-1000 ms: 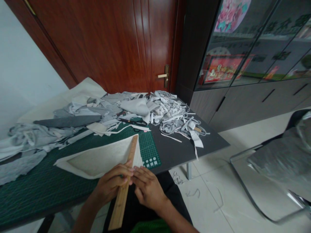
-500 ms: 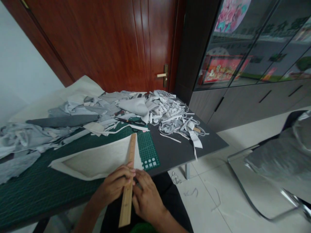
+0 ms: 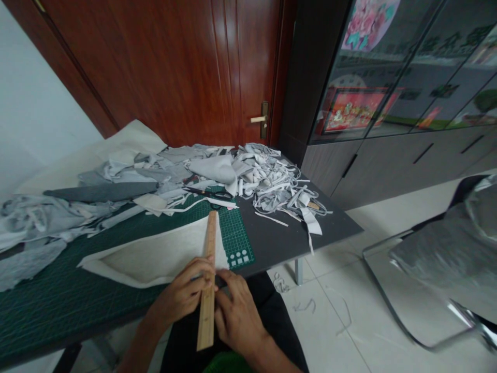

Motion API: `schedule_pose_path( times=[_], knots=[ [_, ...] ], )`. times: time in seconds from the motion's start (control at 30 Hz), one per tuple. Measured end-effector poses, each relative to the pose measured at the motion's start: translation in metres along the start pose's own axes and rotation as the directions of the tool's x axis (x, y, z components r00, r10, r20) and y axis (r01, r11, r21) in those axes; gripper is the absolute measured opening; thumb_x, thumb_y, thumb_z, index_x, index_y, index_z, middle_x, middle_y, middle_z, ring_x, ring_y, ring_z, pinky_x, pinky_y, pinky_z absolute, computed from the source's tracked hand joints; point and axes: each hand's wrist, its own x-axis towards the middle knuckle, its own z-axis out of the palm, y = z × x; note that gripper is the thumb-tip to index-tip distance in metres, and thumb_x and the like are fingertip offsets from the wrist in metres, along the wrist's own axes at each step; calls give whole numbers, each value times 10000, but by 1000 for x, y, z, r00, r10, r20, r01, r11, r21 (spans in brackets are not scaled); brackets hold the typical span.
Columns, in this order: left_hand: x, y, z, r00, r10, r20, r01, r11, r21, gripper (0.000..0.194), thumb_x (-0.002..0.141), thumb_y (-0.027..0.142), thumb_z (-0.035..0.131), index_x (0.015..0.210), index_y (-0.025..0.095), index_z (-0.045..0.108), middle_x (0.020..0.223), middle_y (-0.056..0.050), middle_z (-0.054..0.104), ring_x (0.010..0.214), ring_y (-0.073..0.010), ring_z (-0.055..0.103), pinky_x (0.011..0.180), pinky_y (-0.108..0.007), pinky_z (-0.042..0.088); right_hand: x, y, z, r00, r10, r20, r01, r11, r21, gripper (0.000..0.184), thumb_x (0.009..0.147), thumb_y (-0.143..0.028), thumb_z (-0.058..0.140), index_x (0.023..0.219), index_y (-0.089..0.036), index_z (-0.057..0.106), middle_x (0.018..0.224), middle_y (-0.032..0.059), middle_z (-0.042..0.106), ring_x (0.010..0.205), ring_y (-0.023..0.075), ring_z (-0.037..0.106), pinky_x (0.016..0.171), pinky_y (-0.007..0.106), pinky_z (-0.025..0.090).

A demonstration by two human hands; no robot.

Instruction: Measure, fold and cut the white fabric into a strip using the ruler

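Note:
A wooden ruler [image 3: 208, 316] lies lengthwise across the right part of a pale off-white cloth piece [image 3: 163, 252], its near end sticking out past the table edge over my lap. The fingers of my left hand [image 3: 186, 292] are bent over the ruler from the left, gripping it about halfway along. My right hand [image 3: 237, 311] is curled close against the ruler's right side, at the front edge of the table. Its fingertips touch or nearly touch the ruler and the cloth's lower corner; whatever they pinch is hidden. Beneath the cloth is a green cutting mat [image 3: 237, 228].
Black-handled scissors [image 3: 212, 194] rest behind the cloth. A heap of grey fabric scraps [image 3: 140, 176] covers the back left, and tangled strips [image 3: 277, 178] are piled at the back right of the dark table [image 3: 272, 243]. A metal-framed chair [image 3: 438, 269] stands at right.
The ruler's near end has swung slightly right and away from me, so it lies straighter. My hands have shifted only a little, and the cloth stays in place.

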Motion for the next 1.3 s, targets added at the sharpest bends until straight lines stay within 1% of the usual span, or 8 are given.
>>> schedule_pose_path(
  times=[0.13,0.27,0.47,0.6,0.8,1.0,1.13,1.3],
  knots=[
    [2,1,0,999,44,-19,-44,999,-10,195,952,37,546,908,208,627,983,-29,668,1033,-156,649,1089,-364,540,4,1,-3,999,-13,-35,13,1000,1,435,865,-97,555,1289,-172,608,1409,160,566,1290,309,531,1085,502,463],
    [1,1,2,999,45,-27,-43,998,49,182,945,33,558,934,199,632,996,-35,676,1047,-158,657,1048,-326,562,6,4,-8,985,-85,-147,99,991,87,317,858,-69,517,1128,-172,648,1258,125,647,1139,255,594,967,408,509],
    [-3,-3,8,990,89,110,-112,968,226,248,939,13,527,1029,192,672,997,-33,713,1123,-173,653,1080,-325,543,10,16,-24,952,-121,-280,151,985,84,241,880,-65,481,975,-216,643,1014,59,675,965,219,607,858,378,493],
    [-3,-5,10,984,116,137,-151,949,277,258,927,20,547,1084,192,658,1035,-35,725,1199,-188,636,1065,-319,556,22,24,-34,986,-13,-168,26,997,71,362,873,-54,487,1168,-197,640,1186,100,652,1108,248,578,984,423,491],
    [0,-2,6,996,86,1,-85,979,184,185,913,20,576,946,197,619,980,-32,699,1098,-171,671,1024,-307,566,51,30,-39,999,43,19,-42,998,-39,463,953,-114,512,1413,-164,526,1362,133,591,1225,283,520,1058,462,465],
    [6,-1,2,994,103,-28,-97,982,164,173,918,49,611,874,216,613,893,2,688,983,-149,683,945,-257,569,76,32,-34,988,21,155,10,980,-199,250,1026,-280,556,1230,-166,644,1164,118,645,1070,283,544,943,445,495],
    [9,0,1,993,112,-44,-105,984,146,136,930,94,635,890,221,606,905,4,682,983,-149,681,935,-250,571,69,36,-29,984,-78,160,100,986,-135,156,1024,-254,556,1085,-169,671,1106,94,677,1080,255,556,964,404,487],
    [6,1,3,997,51,-55,-44,991,127,186,919,32,581,902,215,608,909,-3,680,969,-147,671,946,-258,568,45,40,-23,968,-215,125,214,977,25,198,976,-212,584,1156,-170,654,1226,98,707,1247,228,570,1107,397,430]
  ],
)
